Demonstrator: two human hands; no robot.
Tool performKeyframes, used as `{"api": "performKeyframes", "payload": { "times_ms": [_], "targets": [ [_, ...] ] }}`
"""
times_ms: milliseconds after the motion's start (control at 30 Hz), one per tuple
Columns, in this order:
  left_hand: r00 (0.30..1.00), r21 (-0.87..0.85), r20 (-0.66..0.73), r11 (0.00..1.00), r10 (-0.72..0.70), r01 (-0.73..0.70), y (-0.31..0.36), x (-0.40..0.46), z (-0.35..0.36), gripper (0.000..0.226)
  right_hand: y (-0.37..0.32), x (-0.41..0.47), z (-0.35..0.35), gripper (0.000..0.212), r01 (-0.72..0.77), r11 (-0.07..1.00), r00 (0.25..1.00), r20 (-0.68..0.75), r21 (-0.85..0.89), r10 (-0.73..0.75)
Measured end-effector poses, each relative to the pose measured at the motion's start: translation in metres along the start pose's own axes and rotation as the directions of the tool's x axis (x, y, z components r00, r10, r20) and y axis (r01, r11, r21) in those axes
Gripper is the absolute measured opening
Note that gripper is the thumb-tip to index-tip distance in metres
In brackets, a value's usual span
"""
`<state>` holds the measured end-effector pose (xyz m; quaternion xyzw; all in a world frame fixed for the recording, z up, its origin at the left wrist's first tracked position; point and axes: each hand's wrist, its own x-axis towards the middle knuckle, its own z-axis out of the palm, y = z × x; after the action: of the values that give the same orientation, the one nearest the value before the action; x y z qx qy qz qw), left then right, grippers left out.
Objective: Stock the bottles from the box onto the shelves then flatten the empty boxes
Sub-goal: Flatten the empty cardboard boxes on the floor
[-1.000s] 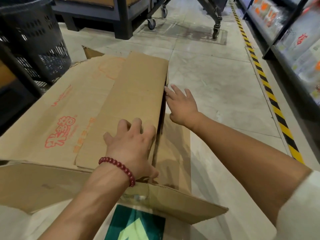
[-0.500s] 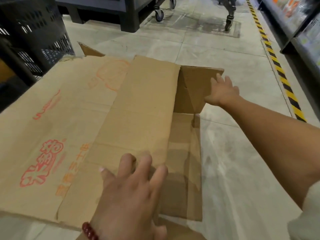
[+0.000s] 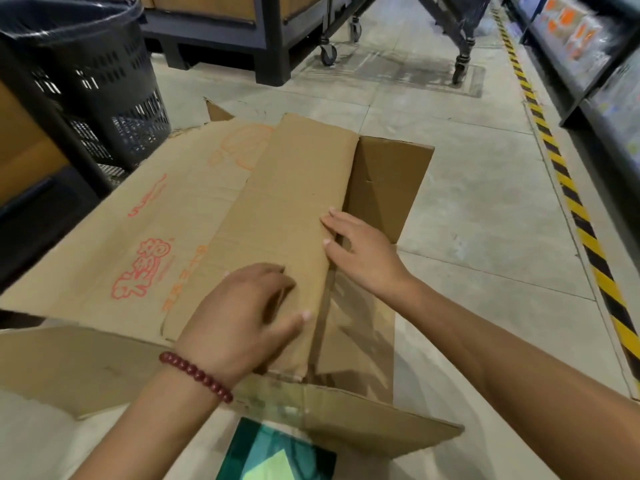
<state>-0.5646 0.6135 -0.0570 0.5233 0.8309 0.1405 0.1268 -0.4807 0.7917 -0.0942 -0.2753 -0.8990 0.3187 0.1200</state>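
Note:
A brown cardboard box (image 3: 145,216) with red print lies collapsed on the shop floor. A long top flap (image 3: 294,202) is folded over it. My left hand (image 3: 242,320), with a red bead bracelet, grips the near right edge of that flap, thumb toward the edge. My right hand (image 3: 360,247) rests with straight fingers on the flap's right edge, farther along. A small end flap (image 3: 388,188) stands up at the far right. No bottles are in view.
A black perforated basket (image 3: 104,88) stands at the left. Dark display stands on wheels (image 3: 329,53) are ahead. Shelves of packaged goods (image 3: 588,57) run along the right, behind a yellow-black floor stripe (image 3: 571,199). A green floor sticker (image 3: 277,455) lies near me.
My right hand left the raised far end flap and came back to the long flap's right edge. My left hand shifted to grip the flap's near edge.

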Motion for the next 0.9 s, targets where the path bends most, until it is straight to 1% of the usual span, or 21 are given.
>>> {"api": "performKeyframes", "payload": {
  "times_ms": [33, 67, 133, 167, 233, 267, 333, 367, 433, 467, 500, 533, 567, 600, 633, 700, 733, 767, 800, 833, 900],
  "targets": [
    [0.995, -0.011, -0.092, 0.999, -0.046, 0.045, -0.004, 0.0, -0.001, 0.062, 0.001, 0.0, -0.002, 0.047, -0.002, 0.999, 1.0, 0.005, -0.037, 0.002],
    [0.98, 0.031, -0.169, 0.994, -0.102, 0.109, -0.011, 0.001, -0.002, 0.067, 0.0, 0.0, -0.005, 0.047, 0.001, 0.997, 1.0, 0.012, -0.075, 0.0],
    [0.934, 0.124, -0.233, 0.944, -0.271, 0.305, -0.023, 0.0, -0.008, 0.08, -0.004, -0.002, -0.009, 0.048, 0.003, 0.993, 0.999, 0.045, -0.116, 0.002],
    [0.902, 0.106, -0.219, 0.91, -0.372, 0.401, -0.027, 0.0, -0.011, 0.087, -0.007, -0.005, -0.011, 0.049, 0.001, 0.993, 0.998, 0.063, -0.122, 0.007],
    [0.86, -0.096, -0.19, 0.881, -0.473, 0.464, -0.026, -0.003, -0.018, 0.089, -0.014, -0.011, -0.014, 0.047, -0.029, 0.998, 0.997, 0.065, -0.059, 0.033],
    [0.858, -0.209, -0.212, 0.88, -0.467, 0.427, -0.023, -0.006, -0.023, 0.081, -0.017, -0.016, -0.016, 0.045, -0.057, 0.998, 0.998, 0.031, 0.012, 0.056],
    [0.861, -0.377, -0.332, 0.891, -0.386, 0.254, -0.011, -0.016, -0.033, 0.055, -0.024, -0.025, -0.023, 0.043, -0.111, 0.982, 0.986, -0.104, 0.15, 0.128],
    [0.852, -0.481, -0.374, 0.862, -0.367, 0.16, 0.0, -0.02, -0.04, 0.044, -0.027, -0.03, -0.028, 0.042, -0.124, 0.972, 0.969, -0.186, 0.198, 0.162],
    [0.886, -0.696, -0.334, 0.718, -0.321, -0.002, 0.023, -0.024, -0.05, 0.024, -0.03, -0.042, -0.042, 0.04, -0.112, 0.945, 0.915, -0.338, 0.307, 0.218],
    [0.925, -0.739, -0.279, 0.672, -0.259, -0.035, 0.034, -0.022, -0.048, 0.026, -0.032, -0.048, -0.051, 0.038, -0.09, 0.927, 0.884, -0.399, 0.365, 0.243],
    [0.964, -0.749, -0.198, 0.662, -0.178, -0.032, 0.044, -0.018, -0.042, 0.036, -0.034, -0.056, -0.061, 0.036, -0.058, 0.906, 0.852, -0.453, 0.419, 0.263],
    [0.988, -0.711, -0.089, 0.703, -0.127, 0.026, 0.052, -0.013, -0.031, 0.048, -0.034, -0.063, -0.07, 0.034, -0.023, 0.886, 0.825, -0.492, 0.464, 0.279],
    [0.996, -0.592, 0.009, 0.802, -0.088, 0.076, 0.057, -0.009, -0.017, 0.056, -0.034, -0.071, -0.078, 0.033, 0.003, 0.871, 0.811, -0.511, 0.491, 0.285],
    [0.995, -0.407, 0.089, 0.911, -0.038, 0.071, 0.059, -0.01, 0.002, 0.061, -0.032, -0.078, -0.083, 0.034, 0.009, 0.864, 0.812, -0.508, 0.503, 0.287],
    [0.985, -0.215, 0.171, 0.976, 0.002, 0.036, 0.058, -0.014, 0.021, 0.061, -0.029, -0.085, -0.085, 0.037, -0.018, 0.862, 0.829, -0.473, 0.507, 0.296],
    [0.97, 0.083, 0.243, 0.996, 0.009, -0.031, 0.052, -0.025, 0.044, 0.053, -0.025, -0.102, -0.08, 0.053, -0.173, 0.861, 0.881, -0.314, 0.479, 0.352],
    [0.971, 0.142, 0.239, 0.989, 0.007, -0.042, 0.046, -0.031, 0.05, 0.059, -0.025, -0.112, -0.074, 0.062, -0.261, 0.869, 0.9, -0.221, 0.42, 0.377],
    [0.978, 0.151, 0.208, 0.986, 0.032, -0.064, 0.042, -0.029, 0.054, 0.077, -0.024, -0.123, -0.067, 0.069, -0.324, 0.886, 0.913, -0.135, 0.331, 0.384],
    [0.98, 0.152, 0.189, 0.984, 0.061, -0.09, 0.04, -0.03, 0.056, 0.096, -0.023, -0.136, -0.059, 0.072, -0.352, 0.907, 0.926, -0.059, 0.229, 0.374],
    [0.984, 0.149, 0.164, 0.984, 0.076, -0.101, 0.038, -0.028, 0.056, 0.105, -0.023, -0.149, -0.051, 0.072, -0.351, 0.927, 0.936, 0.011, 0.131, 0.352],
    [0.988, 0.108, 0.106, 0.986, 0.114, -0.125, 0.033, -0.02, 0.058, 0.097, -0.023, -0.17, -0.034, 0.065, -0.318, 0.947, 0.938, 0.13, -0.042, 0.321]
  ]
}}
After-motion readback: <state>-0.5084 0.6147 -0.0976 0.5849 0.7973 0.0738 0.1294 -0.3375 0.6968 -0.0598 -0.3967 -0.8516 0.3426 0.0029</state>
